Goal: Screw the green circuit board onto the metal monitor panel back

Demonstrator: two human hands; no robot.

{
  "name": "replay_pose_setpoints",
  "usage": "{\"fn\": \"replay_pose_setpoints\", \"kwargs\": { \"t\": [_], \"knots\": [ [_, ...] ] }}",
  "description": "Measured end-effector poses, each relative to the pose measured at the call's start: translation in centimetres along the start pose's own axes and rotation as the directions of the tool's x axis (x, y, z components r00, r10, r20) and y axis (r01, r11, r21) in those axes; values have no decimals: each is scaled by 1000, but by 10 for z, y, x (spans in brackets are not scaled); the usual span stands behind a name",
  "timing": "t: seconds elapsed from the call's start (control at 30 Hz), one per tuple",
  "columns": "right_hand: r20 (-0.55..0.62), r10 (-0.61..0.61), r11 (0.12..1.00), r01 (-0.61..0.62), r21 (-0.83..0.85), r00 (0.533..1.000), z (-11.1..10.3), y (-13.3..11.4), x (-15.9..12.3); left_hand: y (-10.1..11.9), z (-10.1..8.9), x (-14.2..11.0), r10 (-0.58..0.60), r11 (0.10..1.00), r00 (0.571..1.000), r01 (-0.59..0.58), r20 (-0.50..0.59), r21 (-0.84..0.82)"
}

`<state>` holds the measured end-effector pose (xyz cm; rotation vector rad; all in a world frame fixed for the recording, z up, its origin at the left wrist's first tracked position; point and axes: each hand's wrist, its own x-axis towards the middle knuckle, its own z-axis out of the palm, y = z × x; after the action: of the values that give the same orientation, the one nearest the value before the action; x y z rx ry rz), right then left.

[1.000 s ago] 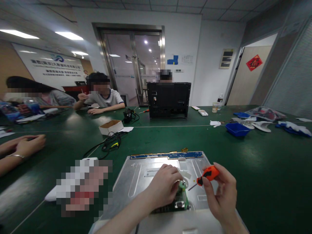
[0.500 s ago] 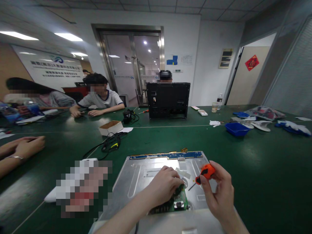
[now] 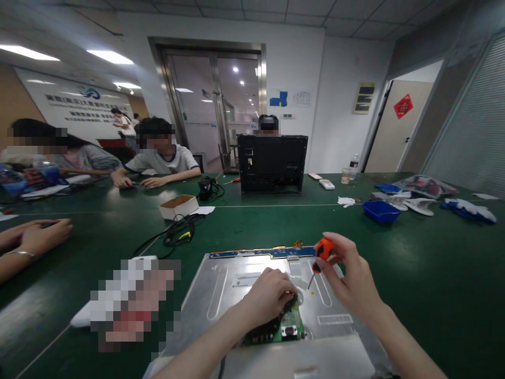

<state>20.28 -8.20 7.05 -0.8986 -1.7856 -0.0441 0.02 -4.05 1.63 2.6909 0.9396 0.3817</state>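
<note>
In front of me a silver metal display panel lies flat, with a blue circuit strip along its far edge. A green circuit board with a port on its near side sits on the panel. Over the board's far part, my left hand is closed with fingers pinched together; whatever they hold is hidden. My right hand grips a short orange and black screwdriver by its handle. The thin shaft slants down and left above the panel, its tip right of my left fingers.
Left of the panel is a white object, partly blurred out. Black cables and an open box lie beyond. A black monitor stands across the table, a blue tray at right. Other people's hands are at left.
My right hand has lifted the screwdriver up and slightly left, and its shaft is now steeper. A barcode label on the panel is uncovered. My left hand stays in place.
</note>
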Motion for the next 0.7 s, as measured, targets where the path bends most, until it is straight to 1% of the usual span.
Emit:
{"fn": "replay_pose_setpoints", "kwargs": {
  "t": [0.1,0.17,0.2,0.3,0.33,0.43,0.53,0.7],
  "knots": [
    [53,16,994,-22,106,998,9,12,19,2,3,3,-29,999,1000,29,-3,19],
    [57,27,987,-35,154,998,18,20,22,2,5,5,-56,998,998,56,-7,10],
    [41,33,986,-39,161,999,22,23,21,2,6,5,-69,998,998,69,-10,2],
    [-72,56,993,-48,111,996,35,31,5,0,7,7,-82,996,997,82,-15,-20],
    [-86,51,994,-43,96,995,37,32,-1,0,7,7,-76,997,997,76,-14,-26],
    [-55,-26,996,30,81,998,42,28,-16,0,4,8,-65,997,998,65,-5,-49],
    [-39,-88,995,89,41,995,44,21,-18,2,0,9,-78,994,997,79,13,-74],
    [-66,-84,996,83,-17,994,46,19,-16,2,-3,9,-79,992,997,81,26,-99]
  ]
}}
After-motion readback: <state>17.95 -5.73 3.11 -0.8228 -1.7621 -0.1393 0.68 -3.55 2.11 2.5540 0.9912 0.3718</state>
